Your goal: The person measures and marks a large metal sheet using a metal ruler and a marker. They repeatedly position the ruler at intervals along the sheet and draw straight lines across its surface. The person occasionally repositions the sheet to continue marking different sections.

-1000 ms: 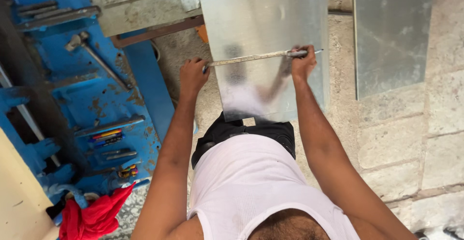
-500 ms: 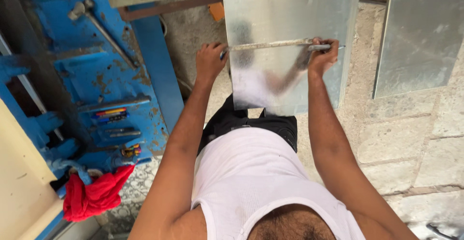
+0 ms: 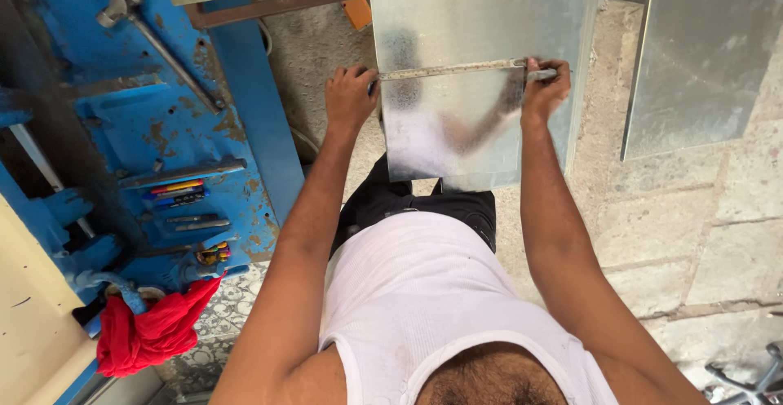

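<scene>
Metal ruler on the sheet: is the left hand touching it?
Touching. The head view shows the left hand pressed on the near end of the metal ruler, which lies across the metal sheet.

place: sheet-metal workshop | machine: worn blue steel machine frame (image 3: pixel 236 103), paint chipped to rust | tools: long wrench (image 3: pixel 155 42), markers and pens (image 3: pixel 175 193) lying on its ledges | stock: galvanised metal sheets (image 3: pixel 481 22) on the floor, another sheet (image 3: pixel 701 54) beside | floor: rough stone paving (image 3: pixel 677 234) | rag: red cloth (image 3: pixel 151 331) hung on frame
</scene>
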